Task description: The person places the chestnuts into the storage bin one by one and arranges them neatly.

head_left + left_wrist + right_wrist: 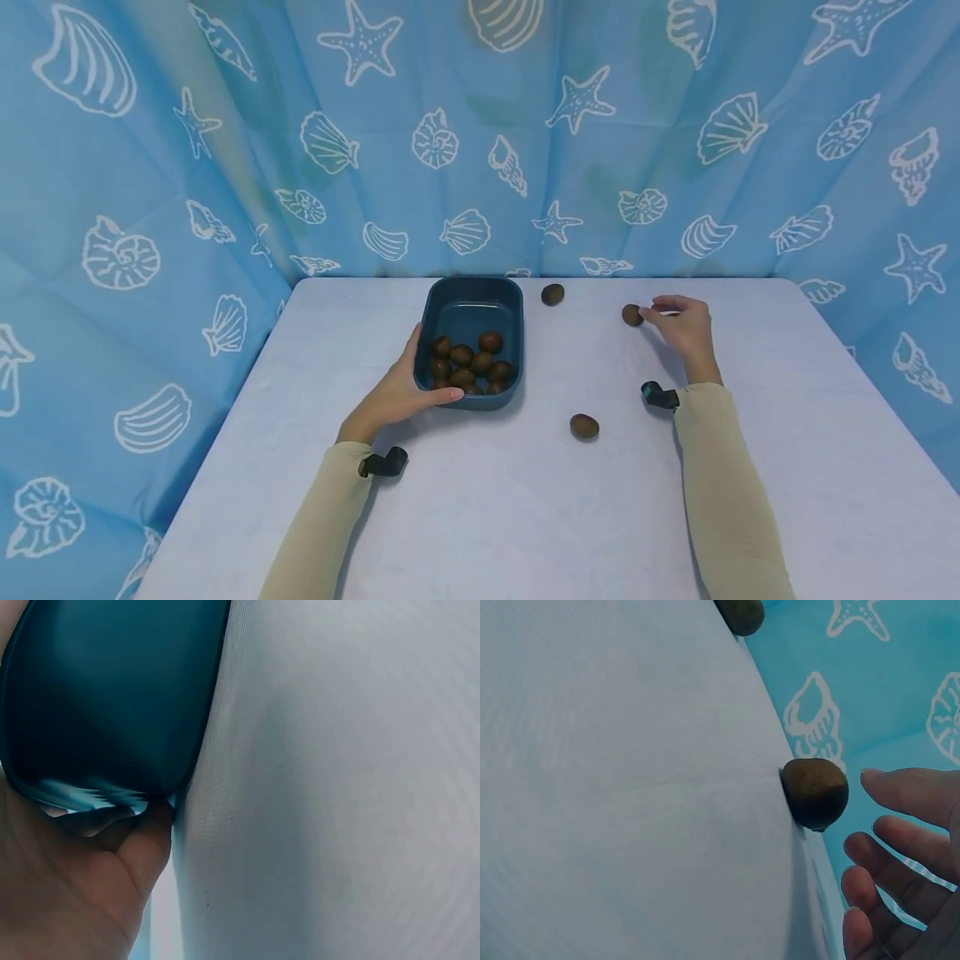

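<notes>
A dark blue rectangular container (484,402) stands on the table with several brown kiwis (482,362) heaped in its near half. My left hand (393,390) grips its near left corner, thumb along the front and fingers by the left side. In the left wrist view, the container (112,697) fills the upper left, and my fingers are partly hidden. To the right, my right hand (682,327) reaches beside a single kiwi (632,315). The right wrist view has this kiwi (815,793) just off the spread fingertips (870,847), with a gap between.
Another kiwi (552,294) lies near the far edge, right of the container. One more kiwi (584,427) lies nearer, between the arms. A white cloth covers the table (525,517). Behind and to the sides hangs a blue curtain (480,167) with shell prints.
</notes>
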### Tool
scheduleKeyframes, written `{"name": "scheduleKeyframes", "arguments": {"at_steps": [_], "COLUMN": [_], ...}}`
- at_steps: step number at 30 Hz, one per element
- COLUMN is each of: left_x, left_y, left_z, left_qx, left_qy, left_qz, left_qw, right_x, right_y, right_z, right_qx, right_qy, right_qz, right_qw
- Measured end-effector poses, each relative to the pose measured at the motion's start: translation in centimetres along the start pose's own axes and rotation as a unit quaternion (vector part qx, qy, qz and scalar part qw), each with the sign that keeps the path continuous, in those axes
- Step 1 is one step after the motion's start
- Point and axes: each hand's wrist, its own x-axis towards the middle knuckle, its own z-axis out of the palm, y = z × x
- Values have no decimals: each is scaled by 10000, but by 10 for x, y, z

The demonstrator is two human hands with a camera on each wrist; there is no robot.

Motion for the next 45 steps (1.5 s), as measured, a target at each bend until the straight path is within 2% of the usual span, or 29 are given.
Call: {"name": "scheduleKeyframes", "arguments": {"at_steps": [8, 17, 23, 29, 39, 45], "left_x": [0, 0, -1, -1, -1, -1], "left_y": [0, 0, 0, 2, 2, 2], "left_z": [0, 1, 1, 1, 1, 0], "left_qx": [16, -47, -68, -84, 4, 4], "left_qy": [8, -3, -12, -6, -21, -27], "left_qz": [38, -30, 19, -68, -41, -159], "left_qw": [10000, 10000, 10000, 9999, 10000, 9999], "right_x": [1, 3, 6, 10, 7, 7], "right_y": [2, 2, 4, 3, -2, -5], "right_z": [4, 7, 9, 11, 13, 13], "right_qx": [110, 10, -77, -136, -341, -351], "right_qy": [-138, -336, -436, -527, -446, -378], "right_qz": [113, 228, 194, 164, 30, 18], "right_qw": [9998, 9992, 9988, 9984, 9984, 9987]}}
